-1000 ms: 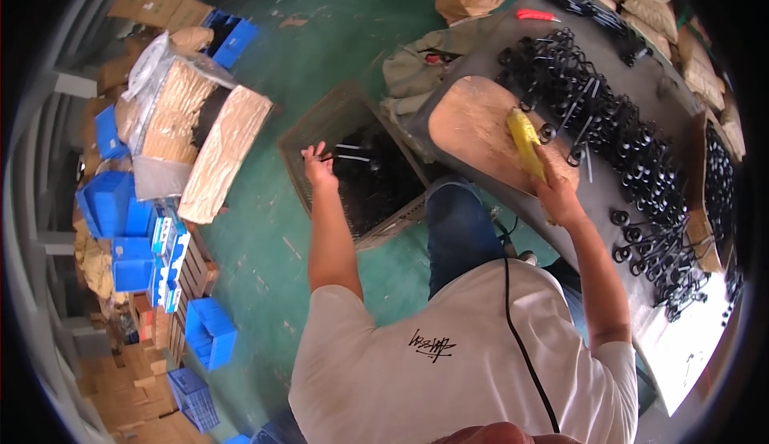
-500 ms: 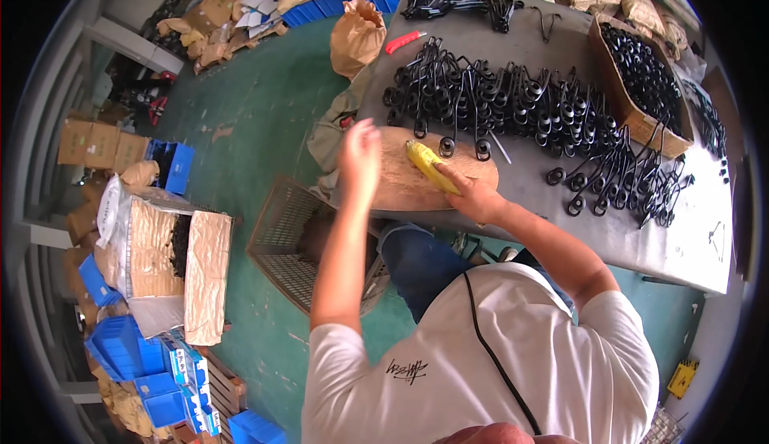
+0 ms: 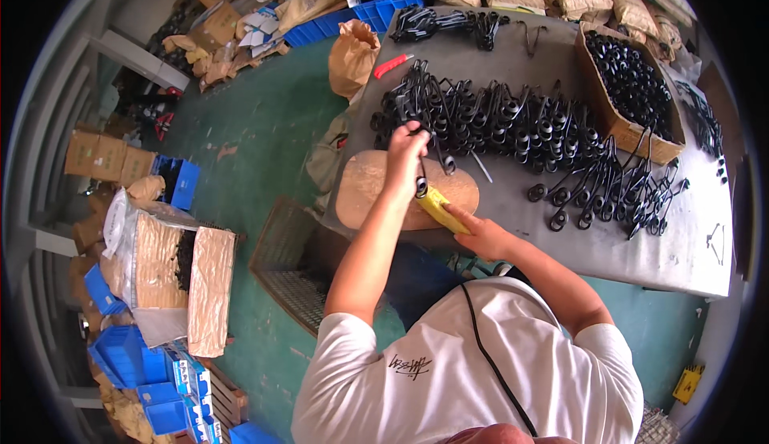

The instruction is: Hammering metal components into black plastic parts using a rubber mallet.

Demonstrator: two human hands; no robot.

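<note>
My left hand is closed on a black bent-wire piece at the near edge of the pile. The piece's round end hangs just below my fingers, at the tip of a yellow elongated tool; I cannot tell whether they touch. My right hand grips the tool's near end, with the thumb side along it. Under both hands lies a brown board with rounded ends. A large row of black wire pieces with round ends spreads beyond it.
On the grey table stands a cardboard box of black round parts. A red-handled cutter lies near the far left edge, by a brown paper bag. A plastic crate stands on the floor, left of my legs.
My left hand has moved right and forward to the pile and taken hold of a black wire piece. My right hand and the yellow tool have shifted slightly nearer me.
</note>
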